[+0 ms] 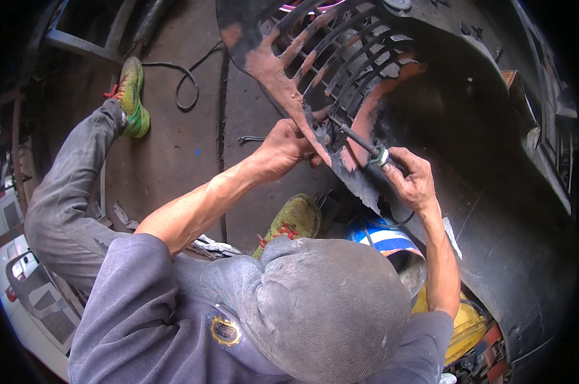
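A large black plastic panel point(468, 147) with a slatted grille point(340, 57) and pink patches point(270, 70) along its slats and edges spans the upper right. My left hand point(289, 144) grips its narrow lower edge, with fingertips partly hidden behind it. My right hand point(408, 176) is closed on the handle of a soldering iron point(360, 141) with a green-and-white collar. The iron's metal tip reaches up-left to the slats beside my left hand, and a black cable loops down from the handle. Whether the tip touches the plastic, I cannot tell.
Below the panel are a blue-and-white bucket point(382, 237) and a yellow object point(462, 333). A black cable point(187, 89) lies on the floor point(161, 166) near my green shoe point(132, 89). A metal frame point(78, 45) stands upper left; white machine-like bodies point(8, 275) sit at the left.
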`<action>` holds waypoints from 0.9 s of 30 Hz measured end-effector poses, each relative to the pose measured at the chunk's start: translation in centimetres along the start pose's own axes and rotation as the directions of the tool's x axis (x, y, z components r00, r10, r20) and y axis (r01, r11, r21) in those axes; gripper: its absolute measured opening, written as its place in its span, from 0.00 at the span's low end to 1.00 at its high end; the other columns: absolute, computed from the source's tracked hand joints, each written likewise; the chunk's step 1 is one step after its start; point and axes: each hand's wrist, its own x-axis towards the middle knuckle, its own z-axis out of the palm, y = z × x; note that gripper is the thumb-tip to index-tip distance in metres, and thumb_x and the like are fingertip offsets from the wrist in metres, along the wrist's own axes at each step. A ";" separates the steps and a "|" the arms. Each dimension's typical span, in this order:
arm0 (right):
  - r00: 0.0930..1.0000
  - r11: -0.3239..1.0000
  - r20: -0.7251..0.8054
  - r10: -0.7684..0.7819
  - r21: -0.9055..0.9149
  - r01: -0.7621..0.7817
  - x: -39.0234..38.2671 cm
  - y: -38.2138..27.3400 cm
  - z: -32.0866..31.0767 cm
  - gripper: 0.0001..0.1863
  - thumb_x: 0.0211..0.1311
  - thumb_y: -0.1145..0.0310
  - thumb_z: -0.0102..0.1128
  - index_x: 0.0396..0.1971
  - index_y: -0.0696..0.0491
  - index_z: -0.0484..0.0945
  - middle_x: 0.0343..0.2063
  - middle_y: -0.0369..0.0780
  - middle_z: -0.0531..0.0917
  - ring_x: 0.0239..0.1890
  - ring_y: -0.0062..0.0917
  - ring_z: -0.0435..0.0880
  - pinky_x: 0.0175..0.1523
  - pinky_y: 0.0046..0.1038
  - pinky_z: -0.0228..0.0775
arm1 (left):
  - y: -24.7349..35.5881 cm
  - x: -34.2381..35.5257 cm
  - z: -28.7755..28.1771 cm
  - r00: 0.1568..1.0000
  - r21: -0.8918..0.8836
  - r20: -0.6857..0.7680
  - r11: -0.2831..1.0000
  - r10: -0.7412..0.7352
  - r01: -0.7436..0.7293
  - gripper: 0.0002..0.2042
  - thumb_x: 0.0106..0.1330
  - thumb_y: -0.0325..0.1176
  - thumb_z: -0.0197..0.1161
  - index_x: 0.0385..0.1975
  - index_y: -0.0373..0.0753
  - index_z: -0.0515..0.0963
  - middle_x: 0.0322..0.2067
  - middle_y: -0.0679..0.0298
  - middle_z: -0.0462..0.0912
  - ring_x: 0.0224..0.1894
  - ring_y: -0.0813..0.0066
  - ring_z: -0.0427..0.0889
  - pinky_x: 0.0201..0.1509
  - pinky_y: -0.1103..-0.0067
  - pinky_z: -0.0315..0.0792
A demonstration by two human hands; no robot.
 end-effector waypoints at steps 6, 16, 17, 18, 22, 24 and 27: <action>0.999 0.999 -0.011 -0.038 0.009 0.038 -0.2 0.3 0.0 0.13 0.54 0.71 0.65 0.40 0.58 0.81 0.31 0.44 0.85 0.32 0.30 0.83 0.41 0.28 0.75 | -0.2 0.1 -0.1 1.000 -0.016 0.002 1.000 0.014 -0.014 0.12 0.68 0.23 0.62 0.50 0.35 0.77 0.35 0.67 0.83 0.33 0.82 0.80 0.38 0.82 0.77; 0.998 0.998 -0.040 -0.055 0.017 0.056 -0.6 0.9 0.2 0.13 0.53 0.72 0.65 0.39 0.58 0.82 0.31 0.44 0.85 0.31 0.31 0.84 0.39 0.28 0.75 | -0.1 0.1 0.2 1.000 -0.006 -0.020 1.000 0.000 0.000 0.11 0.68 0.23 0.62 0.48 0.35 0.78 0.36 0.66 0.83 0.33 0.82 0.80 0.38 0.82 0.77; 0.998 0.999 -0.051 -0.047 0.013 0.048 -0.5 0.7 0.3 0.13 0.52 0.72 0.65 0.39 0.58 0.82 0.31 0.44 0.85 0.32 0.31 0.84 0.39 0.28 0.75 | 0.0 0.1 0.4 1.000 -0.019 -0.027 1.000 -0.005 0.005 0.11 0.68 0.23 0.62 0.49 0.35 0.78 0.36 0.66 0.83 0.33 0.82 0.80 0.37 0.82 0.77; 0.997 0.999 -0.062 -0.039 0.009 0.039 -0.5 0.6 0.3 0.13 0.52 0.71 0.65 0.39 0.58 0.82 0.31 0.44 0.85 0.32 0.31 0.84 0.39 0.28 0.75 | 0.0 0.1 0.5 0.999 -0.031 -0.034 0.999 -0.011 0.010 0.11 0.68 0.23 0.62 0.49 0.35 0.78 0.36 0.66 0.83 0.33 0.82 0.80 0.37 0.82 0.77; 0.999 0.999 -0.030 -0.040 0.010 0.041 -0.4 0.3 0.2 0.13 0.52 0.71 0.65 0.39 0.59 0.82 0.31 0.44 0.85 0.32 0.32 0.84 0.40 0.28 0.75 | 0.2 -0.2 0.3 1.000 -0.047 -0.016 0.999 -0.003 0.002 0.11 0.68 0.22 0.61 0.49 0.35 0.78 0.36 0.66 0.83 0.34 0.81 0.80 0.37 0.82 0.76; 0.998 0.998 -0.036 -0.060 0.005 0.060 -0.3 0.2 0.3 0.13 0.52 0.71 0.65 0.39 0.59 0.82 0.31 0.44 0.85 0.32 0.32 0.84 0.40 0.28 0.75 | 0.0 -0.2 0.0 1.000 -0.039 -0.011 0.999 -0.004 0.003 0.13 0.67 0.22 0.61 0.51 0.35 0.77 0.37 0.66 0.83 0.35 0.80 0.80 0.36 0.82 0.76; 0.999 0.999 -0.025 -0.028 0.016 0.028 -0.2 0.3 0.4 0.13 0.52 0.71 0.65 0.39 0.58 0.82 0.32 0.45 0.85 0.32 0.33 0.85 0.40 0.28 0.76 | 0.5 -0.2 0.2 0.999 -0.009 -0.035 1.000 -0.023 0.023 0.16 0.66 0.20 0.60 0.53 0.35 0.76 0.38 0.66 0.83 0.36 0.79 0.80 0.36 0.82 0.75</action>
